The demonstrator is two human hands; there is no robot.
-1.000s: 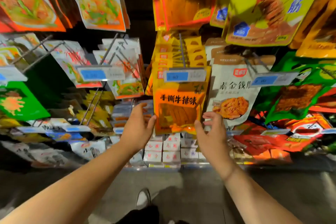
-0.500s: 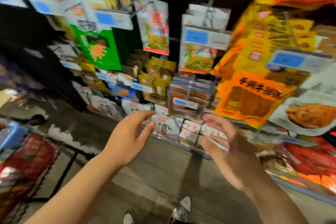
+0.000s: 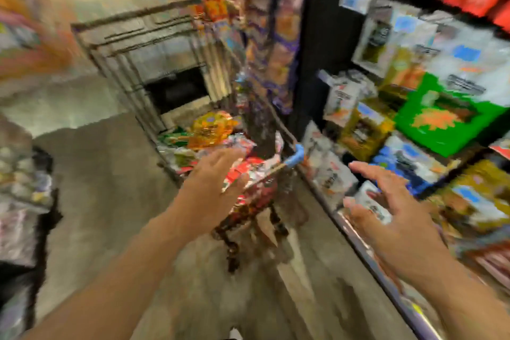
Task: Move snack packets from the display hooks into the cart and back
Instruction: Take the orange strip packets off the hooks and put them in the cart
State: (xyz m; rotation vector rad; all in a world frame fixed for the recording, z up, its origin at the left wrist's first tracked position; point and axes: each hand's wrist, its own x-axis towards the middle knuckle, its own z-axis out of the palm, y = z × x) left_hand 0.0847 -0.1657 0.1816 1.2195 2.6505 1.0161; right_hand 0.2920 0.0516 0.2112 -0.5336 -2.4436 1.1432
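The fingers (image 3: 234, 152) of the left hand (image 3: 212, 185) are stretched out and a little apart, and they hold nothing. This hand hangs over the near end of the cart (image 3: 143, 107), just above the red and white packets there (the picture is much blurred, so I cannot tell if the fingertips touch them). The right hand (image 3: 392, 210) is to the right of the cart, apart from it, with the palm turned toward the cart and the fingers spread wide, also holding nothing.

The snack packets (image 3: 209, 130) lie in a heap inside the cart: orange and yellow ones toward its far side, red and white ones toward its near side. The blue handle end (image 3: 297, 154) of the cart is at its near right corner, between the two hands.

To the right of the cart stands the display rack (image 3: 358, 243), and more packets hang and lie there, among them a big green packet (image 3: 441, 119). The right hand is in front of the lower packets of this rack. The cart stands on a grey floor (image 3: 110, 174).
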